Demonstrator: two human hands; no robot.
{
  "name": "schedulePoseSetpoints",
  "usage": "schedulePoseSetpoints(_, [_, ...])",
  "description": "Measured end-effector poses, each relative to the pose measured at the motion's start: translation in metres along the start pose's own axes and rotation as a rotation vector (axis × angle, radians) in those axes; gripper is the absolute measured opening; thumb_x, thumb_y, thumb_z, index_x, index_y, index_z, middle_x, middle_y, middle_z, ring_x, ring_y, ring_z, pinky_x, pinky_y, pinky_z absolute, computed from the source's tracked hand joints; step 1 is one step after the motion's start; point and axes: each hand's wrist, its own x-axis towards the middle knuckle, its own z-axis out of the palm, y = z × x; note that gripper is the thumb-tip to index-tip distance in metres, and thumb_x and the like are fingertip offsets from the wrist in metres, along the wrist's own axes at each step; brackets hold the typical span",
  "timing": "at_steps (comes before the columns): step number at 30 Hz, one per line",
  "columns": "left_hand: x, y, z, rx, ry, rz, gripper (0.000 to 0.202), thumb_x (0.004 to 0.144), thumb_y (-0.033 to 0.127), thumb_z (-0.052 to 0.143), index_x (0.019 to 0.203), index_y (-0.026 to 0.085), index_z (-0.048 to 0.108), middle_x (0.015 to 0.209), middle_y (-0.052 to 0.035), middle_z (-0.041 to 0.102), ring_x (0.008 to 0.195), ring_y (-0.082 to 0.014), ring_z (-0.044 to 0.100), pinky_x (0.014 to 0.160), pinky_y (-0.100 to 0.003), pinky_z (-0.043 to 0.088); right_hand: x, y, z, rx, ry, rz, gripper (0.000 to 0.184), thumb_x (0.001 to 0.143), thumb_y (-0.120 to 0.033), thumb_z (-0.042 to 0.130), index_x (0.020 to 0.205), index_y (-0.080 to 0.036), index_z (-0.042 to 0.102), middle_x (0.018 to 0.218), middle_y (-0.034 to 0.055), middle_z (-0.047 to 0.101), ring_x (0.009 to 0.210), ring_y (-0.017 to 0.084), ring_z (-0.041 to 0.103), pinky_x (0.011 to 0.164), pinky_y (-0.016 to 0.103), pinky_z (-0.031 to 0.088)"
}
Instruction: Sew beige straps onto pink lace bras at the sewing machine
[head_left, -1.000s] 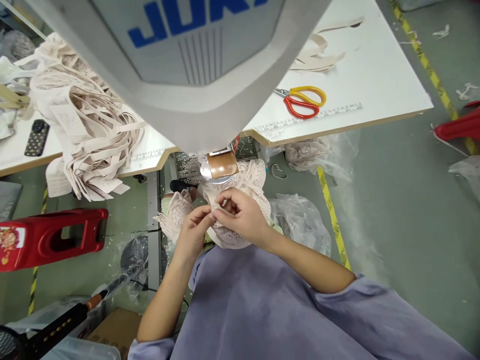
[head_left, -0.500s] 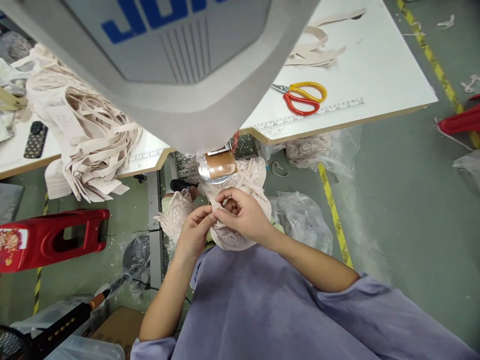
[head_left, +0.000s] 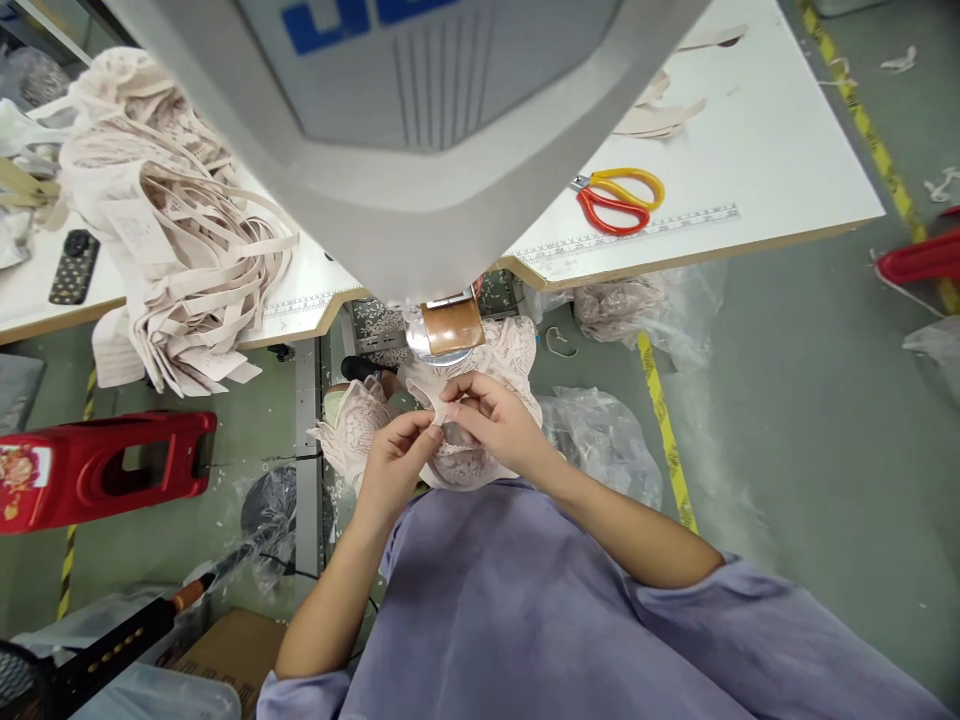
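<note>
Both hands meet just below the sewing machine head [head_left: 420,130]. My left hand [head_left: 394,465] pinches a narrow beige strip of the lace garment [head_left: 510,350] between thumb and fingers. My right hand [head_left: 491,420] pinches the same strip from the other side, fingers curled. The pale pink lace bunches under and behind the hands, reaching up to the brown-taped presser area [head_left: 448,328] of the machine.
A heap of beige straps and lace pieces [head_left: 172,250] lies on the white table [head_left: 750,130] at the left. Yellow and red scissors [head_left: 619,192] rest at the right near a printed ruler. A red plastic stool [head_left: 105,470] and plastic bags [head_left: 600,440] sit on the floor.
The view shifted slightly. The hands stayed in the same place, with small finger movements on the strip.
</note>
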Motion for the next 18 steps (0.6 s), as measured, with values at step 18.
schedulePoseSetpoints(18, [-0.003, 0.001, -0.007, -0.076, -0.016, -0.017, 0.019, 0.084, 0.036, 0.071, 0.091, 0.019, 0.075, 0.080, -0.0017, 0.068, 0.072, -0.0138, 0.056, 0.069, -0.024, 0.045, 0.020, 0.048, -0.086, -0.701, -0.260, -0.174, 0.049, 0.087, -0.049, 0.063, 0.128, -0.022, 0.059, 0.125, 0.0120, 0.063, 0.116, 0.028, 0.059, 0.097, 0.045, 0.045])
